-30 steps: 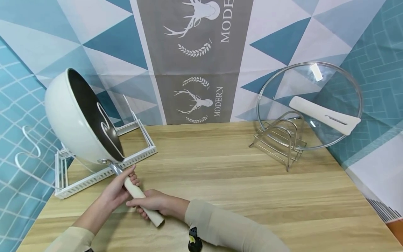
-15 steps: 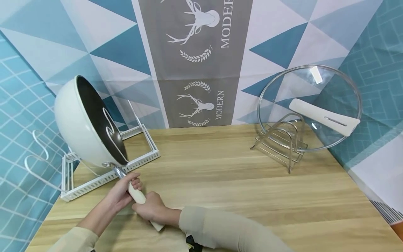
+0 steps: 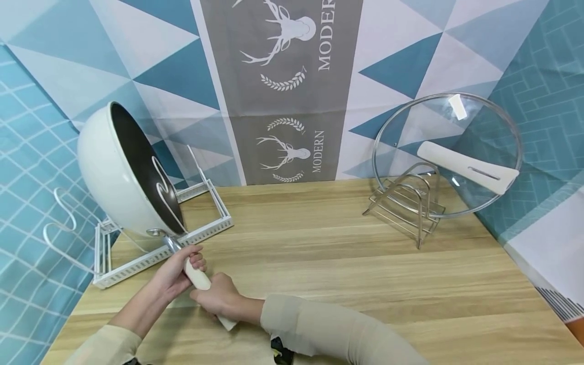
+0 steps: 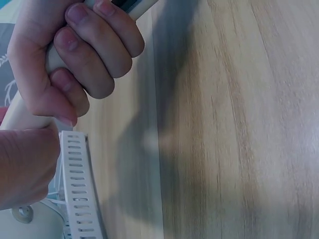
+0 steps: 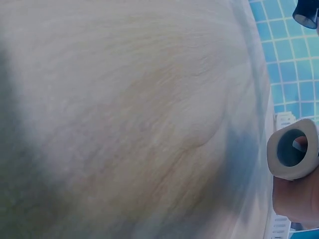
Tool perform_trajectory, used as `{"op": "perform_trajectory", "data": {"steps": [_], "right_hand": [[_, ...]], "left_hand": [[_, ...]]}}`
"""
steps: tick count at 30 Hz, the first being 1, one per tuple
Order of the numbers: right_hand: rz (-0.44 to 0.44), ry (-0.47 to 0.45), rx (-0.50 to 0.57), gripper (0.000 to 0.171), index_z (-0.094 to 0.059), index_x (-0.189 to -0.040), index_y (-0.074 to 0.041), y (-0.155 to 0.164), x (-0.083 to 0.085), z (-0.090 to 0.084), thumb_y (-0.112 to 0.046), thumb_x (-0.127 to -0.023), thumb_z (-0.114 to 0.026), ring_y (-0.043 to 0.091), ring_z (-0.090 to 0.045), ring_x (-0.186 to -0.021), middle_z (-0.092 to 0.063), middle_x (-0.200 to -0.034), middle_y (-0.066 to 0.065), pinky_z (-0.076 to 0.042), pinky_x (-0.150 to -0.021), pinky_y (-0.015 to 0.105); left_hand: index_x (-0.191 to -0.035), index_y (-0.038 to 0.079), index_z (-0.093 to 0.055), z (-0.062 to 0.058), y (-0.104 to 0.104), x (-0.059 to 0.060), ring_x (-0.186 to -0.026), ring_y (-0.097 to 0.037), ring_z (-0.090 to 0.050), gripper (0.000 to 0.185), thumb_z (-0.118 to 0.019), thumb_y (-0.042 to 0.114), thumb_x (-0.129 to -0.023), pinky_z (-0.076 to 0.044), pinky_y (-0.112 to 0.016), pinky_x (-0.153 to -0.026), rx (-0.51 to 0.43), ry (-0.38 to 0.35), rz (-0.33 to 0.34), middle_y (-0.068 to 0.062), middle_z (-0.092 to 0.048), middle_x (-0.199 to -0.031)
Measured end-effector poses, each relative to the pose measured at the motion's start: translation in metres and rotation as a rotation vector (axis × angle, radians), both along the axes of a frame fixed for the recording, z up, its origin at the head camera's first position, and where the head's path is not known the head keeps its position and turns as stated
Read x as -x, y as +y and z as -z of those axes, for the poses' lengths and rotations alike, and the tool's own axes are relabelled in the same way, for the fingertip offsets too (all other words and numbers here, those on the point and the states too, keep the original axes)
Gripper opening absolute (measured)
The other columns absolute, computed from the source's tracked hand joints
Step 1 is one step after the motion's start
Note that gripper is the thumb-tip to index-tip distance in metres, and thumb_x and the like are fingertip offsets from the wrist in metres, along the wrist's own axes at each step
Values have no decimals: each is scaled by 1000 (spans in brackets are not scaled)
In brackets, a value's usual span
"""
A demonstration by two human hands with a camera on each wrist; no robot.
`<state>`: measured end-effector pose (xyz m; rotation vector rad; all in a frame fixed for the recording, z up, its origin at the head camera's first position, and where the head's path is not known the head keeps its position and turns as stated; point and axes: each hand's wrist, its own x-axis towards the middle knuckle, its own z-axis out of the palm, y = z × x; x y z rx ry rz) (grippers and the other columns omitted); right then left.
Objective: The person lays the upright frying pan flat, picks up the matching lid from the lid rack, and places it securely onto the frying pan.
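A white wok [image 3: 116, 167] with a dark interior stands tilted on its side in a white slotted rack [image 3: 137, 266] at the left, its cream handle [image 3: 197, 276] pointing toward me. My left hand [image 3: 175, 274] grips the handle near its metal neck. Farther down, my right hand [image 3: 219, 294] wraps round the same handle, leaving the butt end sticking out below. In the left wrist view the right hand's fingers [image 4: 99, 55] curl over the handle, with the left hand [image 4: 25, 164] beneath. The handle's hollow end [image 5: 293, 148] shows in the right wrist view.
A glass lid [image 3: 483, 137] with a cream grip stands upright in a wire stand [image 3: 420, 203] at the back right. White hooked wires [image 3: 59, 223] rise from the rack's left side. A patterned wall covering backs the wooden table [image 3: 342, 274].
My right hand has turned and closed further over the handle, which it earlier held with thumb lying across. The view has shifted slightly; the wok keeps its tilted place in the rack.
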<state>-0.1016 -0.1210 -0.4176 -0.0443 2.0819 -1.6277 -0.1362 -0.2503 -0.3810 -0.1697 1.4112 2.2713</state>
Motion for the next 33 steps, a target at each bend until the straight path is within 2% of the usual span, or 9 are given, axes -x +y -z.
{"op": "perform_trajectory", "data": {"steps": [8,15,23,28,33], "right_hand": [[-20,-14,15,28,-44,-59,-15,5,0,-5,-8,-77,-64,10,-29,-28,-35,-36,-4,-24,-29,21],[-5,-52,51,26,-45,-61,-15,2,-1,-6,-8,-76,-65,11,-30,-29,-37,-39,-3,-25,-29,22],[-9,-78,78,27,-45,-63,-15,3,-1,-8,-6,-76,-66,11,-31,-30,-37,-40,-2,-25,-30,22],[7,-76,79,29,-45,-63,-15,6,1,-8,-6,-76,-69,11,-31,-32,-37,-41,-1,-26,-31,22],[-21,-63,77,28,-46,-64,-15,9,2,-8,-8,-78,-69,11,-32,-31,-38,-40,-2,-27,-30,22]], "left_hand": [[-76,16,-37,-4,1,-2,-57,-3,-40,30,-27,9,-103,-40,-16,-58,-47,-12,-12,9,-43,-60],[-74,16,-38,-7,0,-3,-57,-3,-40,31,-28,9,-102,-39,-15,-59,-40,-22,-10,9,-43,-60],[-79,15,-40,-10,2,-5,-56,-3,-41,25,-31,10,-102,-40,-16,-59,-28,-52,-42,9,-43,-60],[-80,16,-41,-13,8,-2,-56,-3,-41,24,-34,12,-102,-41,-16,-60,-5,-62,-57,9,-42,-60],[-80,16,-39,-17,10,-2,-56,-3,-40,23,-35,15,-103,-42,-16,-61,11,-74,-67,8,-42,-61]]}}
